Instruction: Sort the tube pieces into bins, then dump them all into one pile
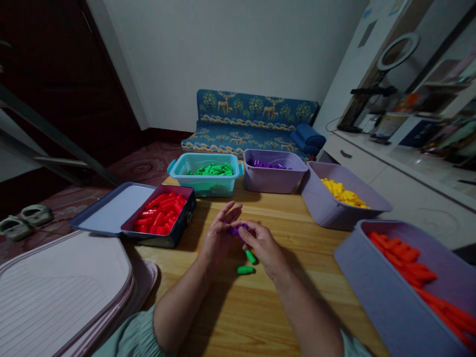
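Over the middle of the table, my right hand (pixel 262 244) pinches a small purple plastic piece (pixel 235 230) between thumb and fingers. My left hand (pixel 220 233) is beside it, palm turned inward and fingers stretched out; the purple piece lies against or very near its palm. Whether there is more than one purple piece cannot be made out. Just below the hands, two green plastic pieces lie on the wood: one green piece (pixel 250 256) tilted near my right wrist, another green piece (pixel 245 270) lying flat.
Around the wooden table (pixel 290 297) stand a turquoise basket (pixel 203 188) of green pieces, a purple bin (pixel 275 181) of purple ones, a bin (pixel 320 208) of yellow ones, a bin (pixel 379 292) of orange-red ones and an open tin (pixel 174 238) of red ones. Pink folded panels (pixel 67 282) lie left.
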A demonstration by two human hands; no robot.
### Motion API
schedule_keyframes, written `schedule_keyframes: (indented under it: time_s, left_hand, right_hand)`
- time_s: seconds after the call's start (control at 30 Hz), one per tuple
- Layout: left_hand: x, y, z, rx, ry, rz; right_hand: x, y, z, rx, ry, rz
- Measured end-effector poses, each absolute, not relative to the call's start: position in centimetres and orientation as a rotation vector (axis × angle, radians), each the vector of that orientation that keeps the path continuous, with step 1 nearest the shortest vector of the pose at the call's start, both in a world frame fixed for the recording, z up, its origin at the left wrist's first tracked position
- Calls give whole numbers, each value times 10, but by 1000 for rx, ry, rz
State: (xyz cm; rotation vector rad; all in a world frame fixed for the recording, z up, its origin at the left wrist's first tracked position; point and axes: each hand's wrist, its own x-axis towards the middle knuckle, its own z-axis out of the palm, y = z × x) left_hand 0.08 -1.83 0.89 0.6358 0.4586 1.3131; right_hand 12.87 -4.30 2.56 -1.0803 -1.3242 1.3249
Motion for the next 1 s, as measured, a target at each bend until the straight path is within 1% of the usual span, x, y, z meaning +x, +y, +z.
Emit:
schedule_keyframes:
  time_s: [0.17, 0.33, 0.43, 0.73, 0.9, 1.0]
  left_hand:
    - [4, -22, 14, 638, 480, 1282]
    - [8, -27, 18, 686, 519, 1231]
    - [10, -30, 17, 734, 512, 1188]
    - [15, -33, 15, 795, 568, 1195]
    - [15, -29, 10, 851, 645, 1204]
    - [14, -23, 3, 845, 685, 1222]
  right_hand:
    - [118, -45, 20, -1073, -1523, 1181]
    - [117, -45, 15, -1162, -1602, 951]
    - [117, -45, 14, -1207, -1567, 925]
    - [109, -45, 8, -1233, -1175, 1087]
    - [110, -45, 12, -1006, -490, 1508]
    - [121, -41, 19, -849, -176, 1665]
